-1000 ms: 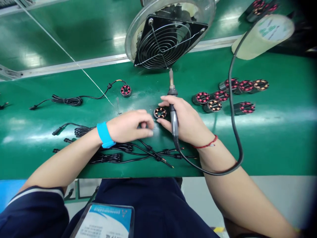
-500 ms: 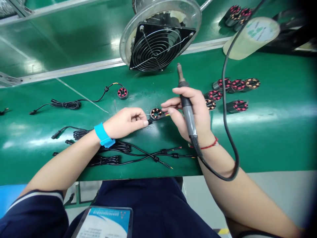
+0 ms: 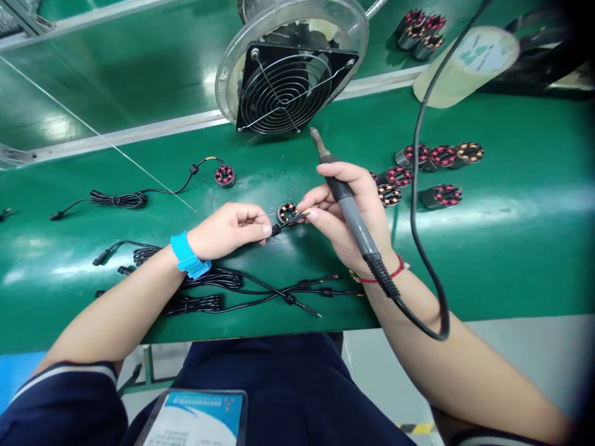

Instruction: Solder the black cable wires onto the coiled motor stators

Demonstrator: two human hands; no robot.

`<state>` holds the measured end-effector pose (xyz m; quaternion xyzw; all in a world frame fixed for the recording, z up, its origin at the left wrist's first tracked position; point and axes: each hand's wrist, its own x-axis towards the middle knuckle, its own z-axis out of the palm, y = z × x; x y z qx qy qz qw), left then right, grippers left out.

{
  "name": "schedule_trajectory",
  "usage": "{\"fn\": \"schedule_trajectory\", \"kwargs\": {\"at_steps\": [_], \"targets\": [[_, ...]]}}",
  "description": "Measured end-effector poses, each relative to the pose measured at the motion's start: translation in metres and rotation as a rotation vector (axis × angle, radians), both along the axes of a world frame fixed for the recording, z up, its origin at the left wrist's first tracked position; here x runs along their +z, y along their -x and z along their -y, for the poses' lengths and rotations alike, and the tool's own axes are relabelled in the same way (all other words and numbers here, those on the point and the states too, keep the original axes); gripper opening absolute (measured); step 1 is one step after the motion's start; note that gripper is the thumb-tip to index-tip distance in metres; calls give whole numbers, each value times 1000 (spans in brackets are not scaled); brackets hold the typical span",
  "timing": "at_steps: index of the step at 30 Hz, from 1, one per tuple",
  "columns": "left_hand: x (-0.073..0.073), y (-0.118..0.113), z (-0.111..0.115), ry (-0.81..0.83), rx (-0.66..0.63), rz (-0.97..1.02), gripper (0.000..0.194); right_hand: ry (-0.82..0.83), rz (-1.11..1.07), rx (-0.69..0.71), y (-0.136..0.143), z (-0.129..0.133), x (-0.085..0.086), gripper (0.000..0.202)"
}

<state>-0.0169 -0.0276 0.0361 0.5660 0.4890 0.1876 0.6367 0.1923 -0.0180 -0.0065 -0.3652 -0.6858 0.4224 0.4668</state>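
Note:
My left hand [image 3: 230,230] is closed, thumb against fingers, on a black cable [image 3: 277,230] close to its strain-relief sleeve. A thin silvery wire also sticks out of its fingertips. Just beyond them sits a small motor stator [image 3: 286,213] with copper coils, partly covered by the cable's end. In my right hand [image 3: 360,214] a grey and black soldering iron [image 3: 349,207] lies held, its tip pointing up and left toward the fan. The thumb and a fingertip of that same hand meet at the cable's coloured wire ends [image 3: 304,214].
A fan with a wire guard [image 3: 282,102] stands behind the hands. Several stators [image 3: 441,197] are grouped at right, near a pale yellow roll [image 3: 465,68]. A stator with cable attached [image 3: 225,176] lies at left. Bundled black cables [image 3: 204,303] lie along the front edge.
My right fingertips have closed at the wire ends, which now angle upward across the stator. The soldering iron has tipped farther left. The whole view has shifted slightly.

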Motion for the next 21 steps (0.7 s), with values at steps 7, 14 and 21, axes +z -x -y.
{"fn": "schedule_trajectory", "kwargs": {"at_steps": [7, 14, 21], "targets": [[1, -11, 6, -304, 106, -158, 39, 51, 11, 36, 5, 5, 1, 46], [-4, -17, 9, -342, 136, -232, 39, -18, 37, -4, 10, 14, 1, 43], [-1, -17, 13, -460, 51, -177, 34, -138, -24, -12, 11, 15, 3, 30]]}}
